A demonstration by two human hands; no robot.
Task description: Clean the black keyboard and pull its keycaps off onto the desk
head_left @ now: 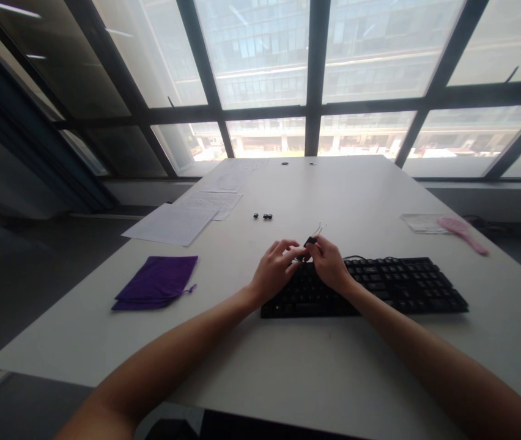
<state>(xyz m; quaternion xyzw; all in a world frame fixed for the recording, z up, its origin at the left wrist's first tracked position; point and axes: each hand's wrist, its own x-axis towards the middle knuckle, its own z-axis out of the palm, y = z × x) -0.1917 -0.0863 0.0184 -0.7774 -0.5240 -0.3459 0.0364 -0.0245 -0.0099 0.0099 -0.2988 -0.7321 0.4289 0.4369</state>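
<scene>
Black, probably plastic: the block (309, 242) sits pinched between the thumb and fingertips of the right hand (330, 263), above the far left part of the keyboard (407, 281). Pale wires (319, 228) project beside it toward 1 o'clock; whether they are fixed to it cannot be told. The left hand (270, 267) faces it from 9 o'clock, fingers part-curled, tips close to a second dark part; a firm grip there cannot be confirmed.

Handling: the block should be light and rigid, with smooth faces that may slip. Hold it by two opposite sides, thumb against forefinger, and apply modest pressure. Treat the wires as the delicate portion — they look thin and liable to bend — and keep fingers off their ends.

The keyboard should be stiff and comparatively heavy; take it by its short ends, not by the keys.

Locations, with the hands as dial centre and 12 o'clock straight ahead: small black parts (267, 216) at 11, purple pouch (157, 278) near 9, pink brush (457, 228) near 3.
</scene>
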